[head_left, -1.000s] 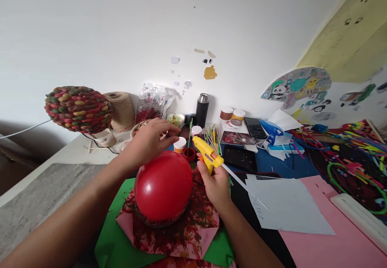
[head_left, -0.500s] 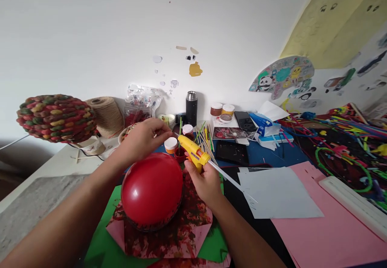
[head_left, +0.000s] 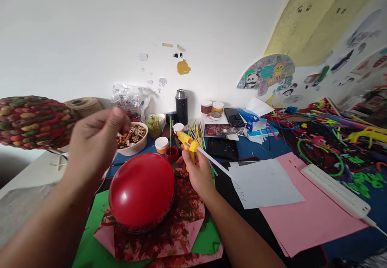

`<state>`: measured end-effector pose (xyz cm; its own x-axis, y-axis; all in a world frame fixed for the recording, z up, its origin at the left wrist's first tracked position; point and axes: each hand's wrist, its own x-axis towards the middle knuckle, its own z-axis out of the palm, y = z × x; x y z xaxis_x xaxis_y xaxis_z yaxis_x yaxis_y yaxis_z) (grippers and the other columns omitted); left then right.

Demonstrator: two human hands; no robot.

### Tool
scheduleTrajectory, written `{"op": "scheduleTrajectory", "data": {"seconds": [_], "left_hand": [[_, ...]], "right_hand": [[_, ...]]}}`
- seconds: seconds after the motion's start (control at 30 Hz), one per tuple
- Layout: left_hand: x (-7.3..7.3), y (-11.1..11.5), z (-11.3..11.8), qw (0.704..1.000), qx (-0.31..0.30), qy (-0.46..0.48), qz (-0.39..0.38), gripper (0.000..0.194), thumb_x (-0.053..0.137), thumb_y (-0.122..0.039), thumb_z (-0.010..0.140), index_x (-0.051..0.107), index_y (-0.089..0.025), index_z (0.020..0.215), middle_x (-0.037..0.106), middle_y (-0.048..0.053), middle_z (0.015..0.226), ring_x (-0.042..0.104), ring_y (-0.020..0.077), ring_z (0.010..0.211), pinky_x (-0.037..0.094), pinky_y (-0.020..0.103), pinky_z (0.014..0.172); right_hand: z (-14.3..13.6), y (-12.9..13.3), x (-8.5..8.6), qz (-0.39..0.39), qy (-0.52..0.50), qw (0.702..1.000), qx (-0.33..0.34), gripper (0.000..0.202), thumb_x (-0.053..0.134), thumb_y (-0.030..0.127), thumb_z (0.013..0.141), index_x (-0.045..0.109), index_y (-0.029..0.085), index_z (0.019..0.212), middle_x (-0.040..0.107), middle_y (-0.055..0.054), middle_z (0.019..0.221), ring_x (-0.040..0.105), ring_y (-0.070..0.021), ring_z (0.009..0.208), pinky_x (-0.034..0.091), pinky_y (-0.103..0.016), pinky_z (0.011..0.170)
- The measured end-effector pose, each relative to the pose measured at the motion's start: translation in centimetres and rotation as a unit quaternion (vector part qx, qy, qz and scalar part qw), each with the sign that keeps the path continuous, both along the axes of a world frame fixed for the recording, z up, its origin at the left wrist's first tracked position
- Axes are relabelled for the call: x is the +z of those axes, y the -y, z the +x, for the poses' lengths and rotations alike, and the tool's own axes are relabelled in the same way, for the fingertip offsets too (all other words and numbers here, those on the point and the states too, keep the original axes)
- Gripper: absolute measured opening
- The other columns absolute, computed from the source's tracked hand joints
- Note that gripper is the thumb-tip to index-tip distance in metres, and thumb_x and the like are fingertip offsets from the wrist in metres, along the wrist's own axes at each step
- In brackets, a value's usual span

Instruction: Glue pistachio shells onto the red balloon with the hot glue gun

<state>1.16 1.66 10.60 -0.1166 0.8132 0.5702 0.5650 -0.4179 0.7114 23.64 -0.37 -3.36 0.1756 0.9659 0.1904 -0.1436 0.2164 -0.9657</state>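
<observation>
My right hand (head_left: 199, 173) grips a yellow glue gun (head_left: 188, 142), its nozzle pointing up and left and a long white glue stick (head_left: 216, 163) trailing from its back end. Raised at the left, my left hand (head_left: 92, 145) has its thumb and fingers pinched together; what they hold, if anything, does not show. A shiny red balloon (head_left: 142, 191) lies between my arms, with a dark patterned band along its lower edge. Under it is paint-smeared pink paper (head_left: 157, 243) over a green sheet (head_left: 86, 227). Just beyond my left hand stands a bowl (head_left: 137, 150) of nut shells (head_left: 131, 135).
A shell-covered red, green and yellow ball (head_left: 33, 122) and twine spool (head_left: 84, 106) stand left. Behind are a black flask (head_left: 181, 108), paint jars (head_left: 161, 145) and sticks (head_left: 198, 132). Rightward lie white paper (head_left: 269, 183), pink sheets (head_left: 308, 215) and a power strip (head_left: 335, 189).
My left hand has moved left, away from the glue gun, uncovering the bowl of shells. The view has turned slightly right. My right hand still holds the glue gun beside the balloon.
</observation>
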Motion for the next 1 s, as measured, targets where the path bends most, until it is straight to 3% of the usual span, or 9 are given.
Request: {"op": "scheduleTrajectory", "data": {"seconds": [0.1,0.2,0.3,0.37,0.47,0.6,0.73,0.87,1.0], "left_hand": [[-1.0,2.5,2.4,0.987,-0.139,-0.053,-0.057,0.049,0.07,-0.065,0.105,0.073,-0.023,0.079,0.075,0.003,0.077,0.067,0.0205,0.072,0.053,0.033,0.065],[-2.4,4.8,4.8,0.968,-0.217,-0.129,-0.005,0.022,0.071,-0.045,0.108,0.078,-0.028,0.096,0.083,0.003,0.092,0.076,0.0242,0.085,0.062,0.037,0.079],[-3.3,7.2,6.9,0.927,-0.305,-0.205,0.079,0.015,0.066,-0.026,0.111,0.078,-0.028,0.12,0.087,0.007,0.107,0.08,0.0267,0.098,0.065,0.042,0.088],[-3.4,8.4,7.8,0.904,-0.334,-0.247,0.098,0.015,0.064,-0.023,0.113,0.077,-0.026,0.12,0.088,0.008,0.107,0.08,0.0272,0.098,0.066,0.044,0.09],[-3.2,9.0,8.2,0.889,-0.339,-0.287,0.106,0.018,0.06,-0.025,0.116,0.078,-0.026,0.113,0.088,0.008,0.103,0.08,0.028,0.094,0.065,0.046,0.088],[-3.2,8.0,7.4,0.882,-0.326,-0.328,0.093,0.022,0.057,-0.023,0.115,0.078,-0.025,0.11,0.087,0.008,0.101,0.079,0.0285,0.093,0.064,0.046,0.086],[-4.2,6.7,6.6,0.881,-0.252,-0.388,0.1,0.023,0.058,-0.025,0.112,0.08,-0.025,0.117,0.088,0.011,0.117,0.078,0.035,0.112,0.062,0.052,0.097],[-5.2,6.0,7.0,0.883,-0.194,-0.416,0.101,0.027,0.062,-0.021,0.107,0.08,-0.02,0.128,0.086,0.015,0.133,0.075,0.0397,0.123,0.06,0.06,0.108],[-5.1,5.7,7.7,0.889,-0.175,-0.416,0.07,0.025,0.064,-0.017,0.107,0.08,-0.015,0.126,0.085,0.018,0.137,0.075,0.0396,0.127,0.062,0.059,0.108]], "right_hand": [[-0.1,0.0,0.0,-0.006,-0.02,1.0,0.015,0.063,0.08,0.081,0.092,0.083,0.024,0.119,0.087,-0.012,0.118,0.081,-0.0325,0.107,0.068,-0.039,0.082],[0.0,0.0,-0.1,-0.019,-0.04,0.998,0.034,0.065,0.076,0.087,0.091,0.082,0.023,0.102,0.082,-0.007,0.084,0.074,-0.0244,0.07,0.058,-0.032,0.056],[0.1,0.0,0.0,-0.025,-0.061,0.997,0.044,0.066,0.079,0.088,0.088,0.08,0.023,0.088,0.073,-0.003,0.068,0.062,-0.0192,0.058,0.05,-0.029,0.05],[0.2,0.0,0.1,-0.031,-0.079,0.995,0.053,0.064,0.081,0.085,0.088,0.084,0.022,0.099,0.072,-0.001,0.067,0.059,-0.0181,0.056,0.047,-0.028,0.05],[0.3,0.1,0.4,-0.04,-0.112,0.991,0.062,0.066,0.082,0.082,0.089,0.084,0.021,0.115,0.074,0.0,0.068,0.058,-0.0171,0.053,0.047,-0.028,0.05],[0.4,-0.1,0.4,-0.049,-0.157,0.984,0.072,0.065,0.083,0.082,0.088,0.083,0.02,0.107,0.071,0.001,0.063,0.056,-0.0158,0.047,0.043,-0.027,0.046],[0.4,-0.4,0.3,-0.05,-0.189,0.978,0.075,0.062,0.083,0.081,0.089,0.085,0.021,0.101,0.076,-0.002,0.068,0.065,-0.0186,0.054,0.048,-0.027,0.05],[0.4,-0.5,0.1,-0.031,-0.206,0.976,0.07,0.062,0.082,0.083,0.088,0.087,0.022,0.096,0.085,-0.007,0.086,0.081,-0.0287,0.086,0.064,-0.036,0.073],[0.3,-0.6,0.0,-0.016,-0.209,0.976,0.068,0.06,0.083,0.082,0.089,0.09,0.024,0.099,0.089,-0.009,0.106,0.081,-0.0335,0.11,0.063,-0.046,0.103]]}}
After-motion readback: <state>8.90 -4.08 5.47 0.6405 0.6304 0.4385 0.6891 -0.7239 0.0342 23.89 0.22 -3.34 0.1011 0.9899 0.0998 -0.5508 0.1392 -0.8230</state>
